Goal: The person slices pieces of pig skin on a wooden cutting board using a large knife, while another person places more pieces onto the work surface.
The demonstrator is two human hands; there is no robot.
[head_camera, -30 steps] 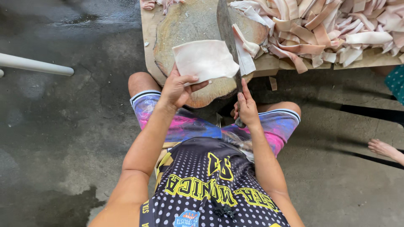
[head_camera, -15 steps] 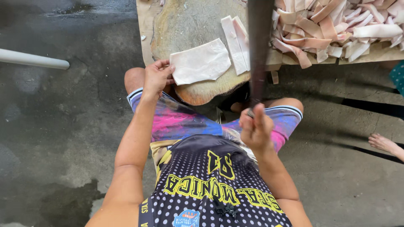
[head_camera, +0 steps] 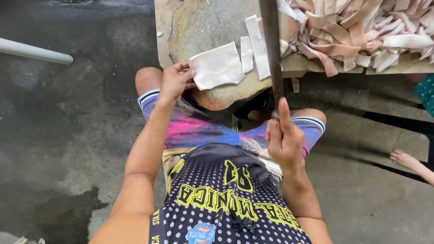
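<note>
On the round block (head_camera: 212, 27), pale slab (head_camera: 217, 67) at left hand's (head_camera: 174, 82) fingertips.

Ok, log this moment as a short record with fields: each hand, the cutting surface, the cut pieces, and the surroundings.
left hand: fingertips pressing the near edge of a pale flat sheet
right hand: closed around the handle of a long dark blade, raised edge-on to the camera
cutting surface: round wooden block, worn and stained
cut pieces: pale strips lie beside the sheet; a heap of pinkish strips lies to the right on a wooden board
surroundings: damp concrete floor, white pipe at left, another person's bare foot at right
</note>
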